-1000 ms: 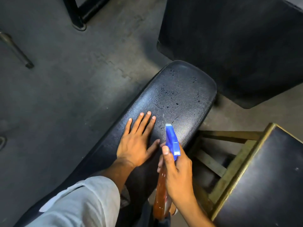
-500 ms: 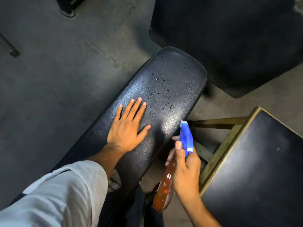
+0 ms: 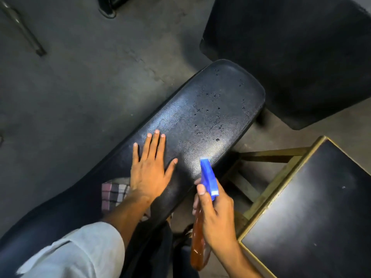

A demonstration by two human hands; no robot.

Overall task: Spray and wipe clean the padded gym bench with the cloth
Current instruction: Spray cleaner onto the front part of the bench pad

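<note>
The black padded bench (image 3: 204, 109) runs from lower left to upper right, with scattered spray droplets on its far end. My left hand (image 3: 149, 167) lies flat on the pad, fingers spread, holding nothing. A checked cloth (image 3: 113, 194) lies on the bench just left of that wrist, partly hidden under my forearm. My right hand (image 3: 215, 215) grips a spray bottle (image 3: 208, 180) with a blue trigger head and amber liquid. It sits at the bench's right edge, nozzle pointing toward the pad.
A black-topped stool with a brass-coloured frame (image 3: 281, 177) stands close on the right. A large dark padded panel (image 3: 291, 53) fills the upper right. Grey rubber floor (image 3: 70, 87) lies to the left, with a metal bar (image 3: 24, 31) and a machine foot (image 3: 108, 9) at the top.
The spray bottle swung out past the bench's right edge, then came back over the edge. My left hand stayed flat on the pad. The checked cloth has come into view beside my wrist.
</note>
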